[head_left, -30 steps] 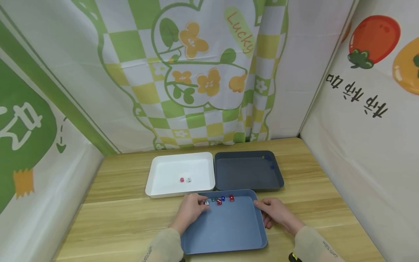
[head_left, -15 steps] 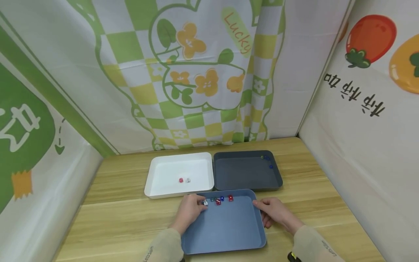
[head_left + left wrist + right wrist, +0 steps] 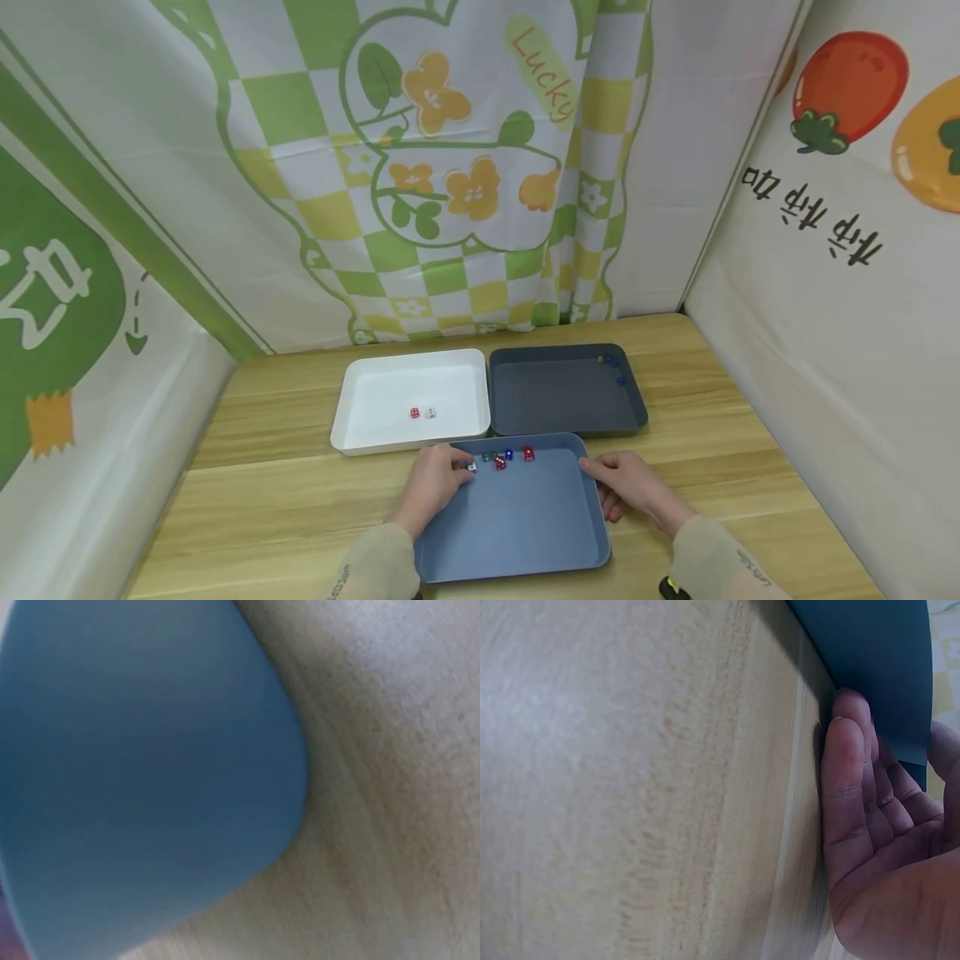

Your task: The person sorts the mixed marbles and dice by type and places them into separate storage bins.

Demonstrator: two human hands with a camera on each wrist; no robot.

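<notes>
In the head view my left hand (image 3: pixel 438 482) reaches over the left side of a blue tray (image 3: pixel 525 525) and pinches a white die (image 3: pixel 472 468) between thumb and fingertips near the tray's far left corner. My right hand (image 3: pixel 636 485) grips the tray's right edge, thumb at the rim and fingers along the outside. The right wrist view has those fingers (image 3: pixel 846 754) low against the outer wall. Along the far wall inside the tray lie a red die (image 3: pixel 500 463), a blue die (image 3: pixel 509 455), another red die (image 3: pixel 528 453) and small greenish dice (image 3: pixel 490 457).
Behind the blue tray, a white tray (image 3: pixel 352 429) holds a red die (image 3: pixel 415 413) and a white die (image 3: pixel 431 413). To its right a dark grey tray (image 3: pixel 555 427) has several small blue and yellow pieces (image 3: pixel 609 361) in its far right corner. All stand on a wooden table (image 3: pixel 262 483).
The white die at my left fingertips has turned and dropped slightly between them. My right hand keeps its grip on the blue tray.
</notes>
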